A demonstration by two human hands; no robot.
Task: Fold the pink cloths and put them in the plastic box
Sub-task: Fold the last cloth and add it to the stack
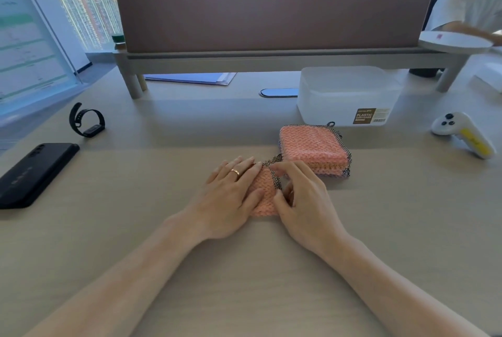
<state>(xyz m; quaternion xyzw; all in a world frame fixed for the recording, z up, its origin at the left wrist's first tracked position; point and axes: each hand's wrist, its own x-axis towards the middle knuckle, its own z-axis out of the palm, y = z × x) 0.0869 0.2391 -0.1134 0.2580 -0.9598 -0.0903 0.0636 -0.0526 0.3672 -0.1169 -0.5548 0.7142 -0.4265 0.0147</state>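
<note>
The left hand [233, 192] is lying flat and open on a small pink cloth [264, 192], pressing it down on the worktop [135, 228]. The right hand [301, 198] is pinching the cloth's dark-trimmed edge [276, 180], so its grip is closing on the cloth. Just beyond that grip, a pile of pink cloths [315, 147] is sitting on the worktop. Farther past the grip and to its right, the plastic box [345, 94] is waiting, and it looks empty. The cloth looks soft, light and floppy, so it will probably bend easily and might spring open. Holding it by the corners or the trimmed edge seems best.
</note>
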